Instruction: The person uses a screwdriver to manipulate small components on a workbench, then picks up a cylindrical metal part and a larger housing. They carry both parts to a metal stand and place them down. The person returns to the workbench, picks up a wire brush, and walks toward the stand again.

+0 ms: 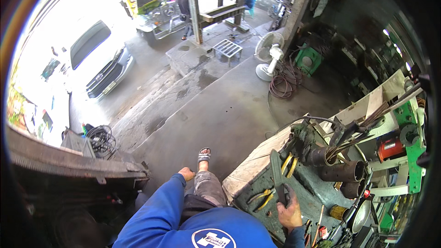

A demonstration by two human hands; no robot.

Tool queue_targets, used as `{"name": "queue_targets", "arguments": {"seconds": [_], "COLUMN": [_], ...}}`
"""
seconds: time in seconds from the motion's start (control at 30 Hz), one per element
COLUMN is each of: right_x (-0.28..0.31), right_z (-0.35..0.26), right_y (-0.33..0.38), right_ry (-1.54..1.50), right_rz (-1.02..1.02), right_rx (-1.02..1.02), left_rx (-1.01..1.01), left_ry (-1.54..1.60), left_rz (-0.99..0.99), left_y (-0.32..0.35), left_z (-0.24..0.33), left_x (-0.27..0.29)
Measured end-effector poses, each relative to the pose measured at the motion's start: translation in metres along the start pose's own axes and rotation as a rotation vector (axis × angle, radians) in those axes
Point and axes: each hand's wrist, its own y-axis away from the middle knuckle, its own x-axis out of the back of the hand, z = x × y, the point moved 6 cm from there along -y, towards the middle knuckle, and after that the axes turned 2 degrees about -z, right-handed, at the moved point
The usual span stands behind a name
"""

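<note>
My right hand (290, 210) is over the workbench (314, 186), its fingers closed round the lower end of a long, flat, dark metal bar (276, 172). The bar points away from me, above the bench top. Beside it lie yellow-handled pliers (260, 198) and, farther off, another yellow-handled tool (289, 164). My left hand (187, 173) hangs near my left knee, away from the bench. Its fingers are curled in and I see nothing in them.
Metal pipe pieces (342, 172) and thin rods crowd the bench's right side. Ahead stand a white fan (271, 55), coiled hose (281, 86), a green machine (308, 59) and a slatted metal stand (227, 48). A step edge crosses the floor. Beyond are a white car (98, 59) and two people.
</note>
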Motion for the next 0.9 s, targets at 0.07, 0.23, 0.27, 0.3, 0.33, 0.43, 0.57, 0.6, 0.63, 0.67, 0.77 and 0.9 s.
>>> {"name": "queue_targets", "arguments": {"seconds": [0.07, 0.23, 0.27, 0.3, 0.33, 0.43, 0.57, 0.6, 0.63, 0.67, 0.77, 0.9], "right_x": [-0.016, -0.095, -0.117, -0.14, -0.162, -0.221, -0.303, -0.319, -0.332, -0.335, -0.322, -0.373], "right_z": [-0.018, -0.051, -0.05, -0.05, -0.055, -0.067, -0.091, -0.098, -0.103, -0.088, -0.019, 0.08], "right_y": [-0.015, -0.084, -0.1, -0.119, -0.141, -0.206, -0.268, -0.281, -0.292, -0.307, -0.348, -0.366], "right_ry": [-0.11, -0.25, -0.239, -0.228, -0.182, 0.058, 0.364, 0.305, 0.237, 0.046, 0.031, 0.686], "right_rz": [-0.057, 0.004, 0.0, -0.005, 0.015, 0.052, -0.21, -0.31, -0.399, -0.429, -0.315, -0.606], "right_rx": [-0.068, -0.195, -0.279, -0.35, -0.333, -0.326, -0.278, -0.162, -0.012, -0.142, -0.358, -0.649], "left_rx": [-0.033, -0.267, -0.45, -0.664, -0.593, -0.113, 0.177, 0.145, 0.155, 0.166, 0.056, 0.068], "left_ry": [-0.117, -0.301, -0.42, -0.552, -0.409, 0.673, 1.246, 1.276, 1.291, 1.369, 1.321, 1.054], "left_rz": [0.026, -0.212, -0.37, -0.517, -0.67, -1.053, -0.918, -0.776, -0.625, -0.617, -0.341, -0.244], "left_y": [-0.028, -0.061, -0.048, -0.03, -0.014, 0.025, -0.003, -0.021, -0.037, -0.05, -0.078, -0.088], "left_z": [0.012, 0.103, 0.129, 0.156, 0.169, 0.201, 0.205, 0.198, 0.188, 0.175, 0.12, 0.039], "left_x": [0.033, 0.12, 0.128, 0.137, 0.149, 0.162, 0.181, 0.194, 0.208, 0.226, 0.306, 0.394]}}
